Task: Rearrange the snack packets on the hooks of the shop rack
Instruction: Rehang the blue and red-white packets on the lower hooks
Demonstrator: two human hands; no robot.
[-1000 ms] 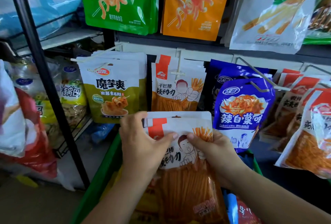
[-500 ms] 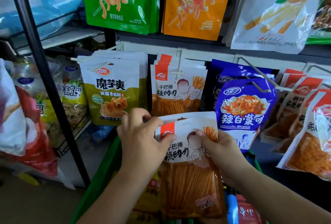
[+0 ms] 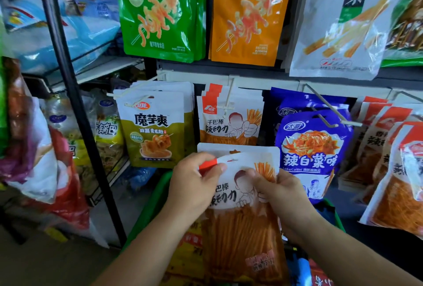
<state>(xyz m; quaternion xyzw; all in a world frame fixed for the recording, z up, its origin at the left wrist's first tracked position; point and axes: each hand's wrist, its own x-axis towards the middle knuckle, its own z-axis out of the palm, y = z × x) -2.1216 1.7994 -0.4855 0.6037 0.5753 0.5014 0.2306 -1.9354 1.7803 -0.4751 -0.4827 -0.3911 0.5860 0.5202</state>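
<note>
- Olive packet (image 3: 153,129), 10 o'clock: "魔芋爽".
- Purple packet (image 3: 310,146), 3 o'clock: "太哥", "辣白菜味", "LaBaiCaiWei".
- Hooked white packet (image 3: 231,121), centre: "干巴棒".
- Big white bag (image 3: 343,22), 1 o'clock: "辣条".

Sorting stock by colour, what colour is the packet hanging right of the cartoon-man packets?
Purple-blue packet, white lettering, seen in the head view.

The shop rack (image 3: 263,80) carries its packets on hooks in two rows: above hang a green packet (image 3: 160,11), an orange packet (image 3: 249,13) just beside it and a white packet (image 3: 343,22) to the right. On the lower hooks hang an olive-and-white stack (image 3: 153,125), a stack of white packets with orange sticks (image 3: 231,123), purple packets (image 3: 311,139) and red-and-white packets (image 3: 393,148) at the far right. One cream hook (image 3: 226,102) juts through the middle stack
</note>
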